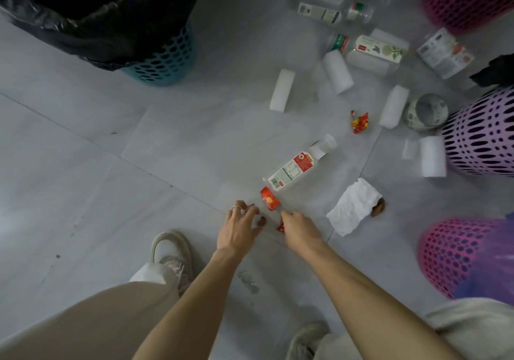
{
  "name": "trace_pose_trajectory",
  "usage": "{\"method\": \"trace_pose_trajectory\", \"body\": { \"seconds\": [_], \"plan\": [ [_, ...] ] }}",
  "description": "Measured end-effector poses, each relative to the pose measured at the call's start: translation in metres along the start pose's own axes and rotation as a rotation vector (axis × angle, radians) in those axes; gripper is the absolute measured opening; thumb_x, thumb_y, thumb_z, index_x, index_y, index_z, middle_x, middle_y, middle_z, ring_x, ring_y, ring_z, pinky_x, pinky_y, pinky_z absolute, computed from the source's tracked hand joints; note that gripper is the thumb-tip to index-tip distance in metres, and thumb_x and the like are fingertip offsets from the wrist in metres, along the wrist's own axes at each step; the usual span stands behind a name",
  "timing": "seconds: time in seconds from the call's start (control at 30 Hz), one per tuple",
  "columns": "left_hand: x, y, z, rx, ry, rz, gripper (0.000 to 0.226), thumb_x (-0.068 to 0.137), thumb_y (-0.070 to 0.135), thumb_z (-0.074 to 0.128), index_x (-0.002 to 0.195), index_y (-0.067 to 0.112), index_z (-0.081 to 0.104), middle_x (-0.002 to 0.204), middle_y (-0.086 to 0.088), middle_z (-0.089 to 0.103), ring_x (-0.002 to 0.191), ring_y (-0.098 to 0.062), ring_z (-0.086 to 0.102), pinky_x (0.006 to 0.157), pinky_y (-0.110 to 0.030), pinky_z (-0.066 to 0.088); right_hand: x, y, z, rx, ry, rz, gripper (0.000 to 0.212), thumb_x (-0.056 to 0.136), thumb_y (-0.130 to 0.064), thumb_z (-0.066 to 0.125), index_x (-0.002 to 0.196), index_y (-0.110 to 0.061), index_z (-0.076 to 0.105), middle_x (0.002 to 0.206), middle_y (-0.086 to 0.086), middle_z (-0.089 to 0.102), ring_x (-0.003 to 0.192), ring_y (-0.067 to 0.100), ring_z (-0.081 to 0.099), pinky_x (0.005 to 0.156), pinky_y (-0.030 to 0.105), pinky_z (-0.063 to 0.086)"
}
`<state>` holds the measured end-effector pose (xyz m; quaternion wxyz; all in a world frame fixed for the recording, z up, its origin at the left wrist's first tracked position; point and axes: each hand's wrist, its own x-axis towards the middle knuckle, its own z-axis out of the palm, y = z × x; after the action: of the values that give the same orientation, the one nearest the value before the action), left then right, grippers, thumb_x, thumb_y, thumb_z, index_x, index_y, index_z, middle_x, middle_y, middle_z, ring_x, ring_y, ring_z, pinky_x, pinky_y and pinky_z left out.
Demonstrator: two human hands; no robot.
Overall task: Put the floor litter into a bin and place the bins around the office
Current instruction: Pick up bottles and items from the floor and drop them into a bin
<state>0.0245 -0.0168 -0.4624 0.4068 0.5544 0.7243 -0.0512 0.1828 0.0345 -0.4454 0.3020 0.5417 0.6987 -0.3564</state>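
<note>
On the grey tiled floor, close to where the tile joints cross, a person crouches with both hands low over the litter. The left hand has its fingers bent loosely downward with nothing visibly between them, and a small brown bit lies just beside their tips. The right hand is turned knuckles up, so its fingers are hidden. A small red scrap sits against its thumb side, but I cannot tell whether it is held. Just beyond the two hands lies a red wrapper, and a plastic bottle lies on its side touching the wrapper's far end. To the right of the bottle is a crumpled white tissue. Farther out on the floor are white foam blocks, a red-and-yellow wrapper and more bottles. A teal bin lined with a black bag stands at the far left. A purple bin lies to the right, with a pink bin nearer the person's right arm.
</note>
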Motion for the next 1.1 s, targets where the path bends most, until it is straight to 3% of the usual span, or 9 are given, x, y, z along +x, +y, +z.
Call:
{"method": "trace_pose_trajectory", "body": {
  "seconds": [0.17,0.37,0.7,0.83,0.97,1.1],
  "plan": [
    [0.003,0.008,0.002,0.027,0.006,-0.012,0.042,0.09,0.046,0.064,0.125,0.028,0.05,0.136,-0.002,0.033,0.123,-0.024,0.042,0.079,-0.04,0.056,0.003,0.008,-0.003,0.009,0.063,-0.03,0.028,0.095,-0.006,0.048,0.122,-0.011,0.054,0.124,0.015,0.054,0.113,0.038,0.058,0.096,0.042,0.046],
    [0.012,0.009,0.017,0.045,0.114,0.057,0.019,0.103,0.025,0.045,0.112,0.013,0.056,0.118,-0.005,0.055,0.099,-0.03,0.053,0.085,-0.043,0.051,0.005,0.012,0.006,0.055,0.112,-0.016,0.025,0.095,-0.01,0.054,0.12,-0.011,0.057,0.125,0.012,0.055,0.114,0.033,0.058,0.095,0.038,0.045],
    [0.031,0.004,-0.018,0.085,-0.007,-0.022,0.017,0.096,0.021,0.047,0.108,0.008,0.05,0.108,-0.012,0.064,0.097,-0.035,0.061,0.074,-0.04,0.05,0.005,0.007,-0.006,-0.018,0.093,-0.091,0.026,0.099,-0.017,0.052,0.125,-0.013,0.055,0.123,0.014,0.059,0.114,0.036,0.059,0.094,0.041,0.047],
    [0.026,0.007,-0.048,-0.005,0.008,-0.104,0.023,0.086,0.015,0.054,0.109,0.013,0.056,0.107,-0.012,0.066,0.095,-0.035,0.062,0.074,-0.039,0.054,0.003,-0.008,-0.032,0.053,0.109,-0.164,0.025,0.096,-0.022,0.059,0.119,-0.013,0.061,0.116,0.016,0.065,0.106,0.038,0.062,0.087,0.039,0.05],
    [0.014,0.013,-0.103,-0.123,0.094,-0.115,0.023,0.082,0.014,0.057,0.103,0.019,0.059,0.098,-0.007,0.068,0.085,-0.028,0.063,0.068,-0.036,0.056,-0.007,-0.027,-0.072,0.147,0.082,-0.22,0.014,0.089,-0.025,0.066,0.1,-0.016,0.069,0.103,0.01,0.071,0.097,0.031,0.066,0.078,0.032,0.052],
    [-0.002,0.024,-0.182,-0.161,0.253,-0.024,0.016,0.081,0.018,0.061,0.096,0.024,0.058,0.091,0.002,0.067,0.079,-0.02,0.062,0.064,-0.032,0.055,-0.016,-0.049,-0.13,0.344,0.243,-0.238,0.007,0.089,-0.028,0.063,0.091,-0.022,0.067,0.091,-0.001,0.072,0.086,0.021,0.068,0.074,0.034,0.056]
  ]
}}
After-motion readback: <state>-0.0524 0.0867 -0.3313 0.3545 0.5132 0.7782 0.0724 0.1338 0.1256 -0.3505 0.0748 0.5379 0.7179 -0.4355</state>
